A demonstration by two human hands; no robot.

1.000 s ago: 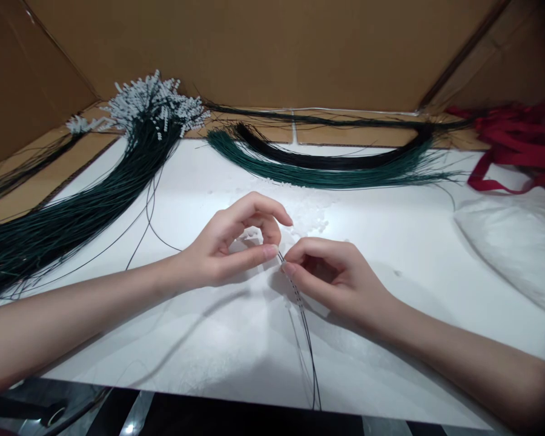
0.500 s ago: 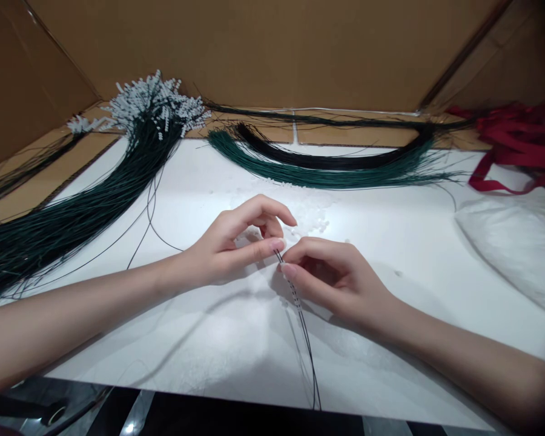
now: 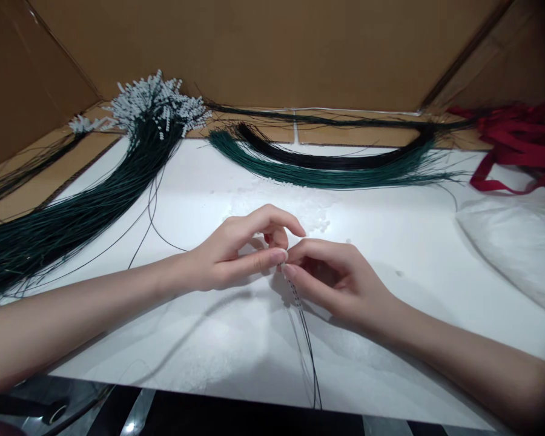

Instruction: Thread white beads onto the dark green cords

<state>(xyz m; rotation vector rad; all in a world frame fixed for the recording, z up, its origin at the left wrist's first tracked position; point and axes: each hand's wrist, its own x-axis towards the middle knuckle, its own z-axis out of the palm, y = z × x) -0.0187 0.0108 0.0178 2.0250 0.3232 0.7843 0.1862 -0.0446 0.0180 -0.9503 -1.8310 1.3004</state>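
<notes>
My right hand (image 3: 340, 275) pinches the upper end of a thin dark wire (image 3: 307, 342) that runs toward me across the white sheet (image 3: 236, 345). Small clear beads sit on the wire just below my fingers. My left hand (image 3: 238, 251) is curled in a pinch, thumb and fingertips meeting the wire's tip right against my right fingertips; what it holds is too small to make out. A scatter of tiny white beads (image 3: 311, 218) lies just behind both hands.
A thick bundle of dark green wires with white beaded tips (image 3: 154, 106) fans out at the left. Curved green and black wire bundles (image 3: 327, 169) lie at the back. Red ribbon (image 3: 518, 142) is at far right, a clear plastic bag (image 3: 518, 242) below it. Cardboard walls surround the sheet.
My left hand has slid a little right and toward me, closing the gap until its fingertips touch my right fingertips at the wire's tip. The right hand has barely moved.
</notes>
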